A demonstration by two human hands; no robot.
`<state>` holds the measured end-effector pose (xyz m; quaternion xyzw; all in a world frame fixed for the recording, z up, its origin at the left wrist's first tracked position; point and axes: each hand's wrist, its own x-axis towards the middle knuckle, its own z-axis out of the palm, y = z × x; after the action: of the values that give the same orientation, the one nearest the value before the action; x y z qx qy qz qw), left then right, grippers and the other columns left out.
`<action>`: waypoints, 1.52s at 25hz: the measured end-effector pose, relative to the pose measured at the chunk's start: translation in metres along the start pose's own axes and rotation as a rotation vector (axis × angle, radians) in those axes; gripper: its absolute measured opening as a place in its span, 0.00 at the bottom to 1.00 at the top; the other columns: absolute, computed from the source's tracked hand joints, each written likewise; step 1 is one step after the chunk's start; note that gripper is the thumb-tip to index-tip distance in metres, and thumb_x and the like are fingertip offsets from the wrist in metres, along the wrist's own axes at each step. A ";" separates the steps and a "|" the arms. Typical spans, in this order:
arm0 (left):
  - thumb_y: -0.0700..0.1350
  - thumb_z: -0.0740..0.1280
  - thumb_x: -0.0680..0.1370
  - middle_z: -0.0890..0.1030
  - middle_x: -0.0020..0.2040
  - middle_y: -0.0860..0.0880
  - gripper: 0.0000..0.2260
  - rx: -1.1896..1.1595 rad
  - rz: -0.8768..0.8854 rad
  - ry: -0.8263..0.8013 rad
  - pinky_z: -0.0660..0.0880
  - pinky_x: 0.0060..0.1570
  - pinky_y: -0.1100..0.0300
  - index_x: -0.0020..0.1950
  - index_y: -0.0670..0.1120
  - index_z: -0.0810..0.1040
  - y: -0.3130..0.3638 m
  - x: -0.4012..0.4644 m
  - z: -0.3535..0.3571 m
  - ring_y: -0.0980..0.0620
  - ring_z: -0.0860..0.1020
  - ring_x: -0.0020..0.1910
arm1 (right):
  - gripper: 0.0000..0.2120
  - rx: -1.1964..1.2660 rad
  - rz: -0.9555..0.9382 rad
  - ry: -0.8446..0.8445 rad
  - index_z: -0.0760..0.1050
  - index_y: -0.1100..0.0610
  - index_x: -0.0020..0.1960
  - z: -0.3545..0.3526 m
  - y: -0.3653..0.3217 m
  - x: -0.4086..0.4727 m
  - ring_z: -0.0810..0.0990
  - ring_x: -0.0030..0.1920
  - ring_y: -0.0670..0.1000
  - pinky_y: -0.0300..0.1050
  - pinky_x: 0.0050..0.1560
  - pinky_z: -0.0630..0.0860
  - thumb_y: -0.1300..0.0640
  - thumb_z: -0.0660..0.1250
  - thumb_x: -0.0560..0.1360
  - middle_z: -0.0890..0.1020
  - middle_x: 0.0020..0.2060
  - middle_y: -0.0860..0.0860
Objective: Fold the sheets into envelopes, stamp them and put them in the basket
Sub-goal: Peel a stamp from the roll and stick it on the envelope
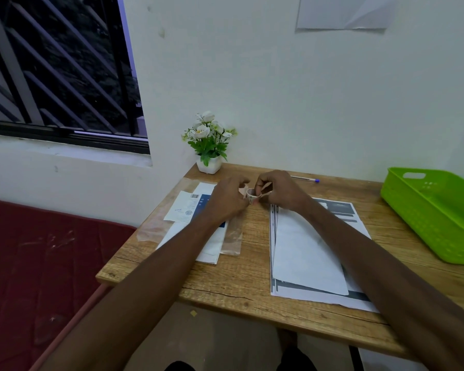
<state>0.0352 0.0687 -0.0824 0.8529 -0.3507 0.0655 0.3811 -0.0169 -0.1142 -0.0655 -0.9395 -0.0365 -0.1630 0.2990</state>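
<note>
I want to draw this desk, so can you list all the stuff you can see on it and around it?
Wooden desk: one, brown, centre.
Green plastic basket: one, right edge of desk.
White printed sheets: a stack, right of centre.
White papers with blue print: a few, left side, under clear plastic strips.
Small white pot of white flowers: one, back corner.
Blue-capped pen: one, back, by wall.
Small roll of clear tape: one, held between both hands.
Window with bars: one, left.
Dark red mattress: one, lower left.
Left hand, right hand: both hold the tape.
</note>
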 end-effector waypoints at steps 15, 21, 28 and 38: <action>0.46 0.83 0.68 0.87 0.53 0.46 0.21 -0.117 -0.004 0.003 0.80 0.53 0.57 0.58 0.41 0.86 -0.003 0.000 -0.006 0.51 0.83 0.50 | 0.08 0.278 0.009 0.038 0.86 0.61 0.41 0.002 0.006 -0.008 0.86 0.45 0.56 0.56 0.51 0.81 0.69 0.80 0.63 0.87 0.42 0.56; 0.41 0.79 0.72 0.83 0.62 0.44 0.28 -0.098 -0.036 -0.054 0.79 0.61 0.51 0.71 0.43 0.77 -0.006 0.002 -0.006 0.51 0.82 0.57 | 0.14 0.370 0.061 0.055 0.84 0.63 0.47 0.004 0.014 -0.007 0.85 0.45 0.50 0.48 0.48 0.82 0.66 0.82 0.63 0.87 0.45 0.57; 0.43 0.76 0.75 0.84 0.59 0.46 0.18 0.056 0.082 -0.101 0.78 0.56 0.47 0.65 0.45 0.83 -0.007 0.005 -0.004 0.49 0.80 0.53 | 0.20 0.407 0.131 0.034 0.84 0.62 0.51 0.008 0.022 -0.006 0.88 0.46 0.51 0.39 0.46 0.82 0.63 0.84 0.61 0.88 0.43 0.53; 0.48 0.82 0.69 0.85 0.53 0.50 0.20 -0.026 0.024 -0.098 0.78 0.53 0.46 0.58 0.46 0.85 -0.011 0.007 -0.002 0.52 0.80 0.49 | 0.14 0.431 0.104 -0.032 0.85 0.64 0.44 0.003 0.034 -0.003 0.86 0.41 0.53 0.44 0.47 0.81 0.64 0.84 0.61 0.87 0.40 0.60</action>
<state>0.0478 0.0717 -0.0853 0.8458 -0.3802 0.0237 0.3735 -0.0132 -0.1400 -0.0875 -0.8569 -0.0266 -0.1207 0.5004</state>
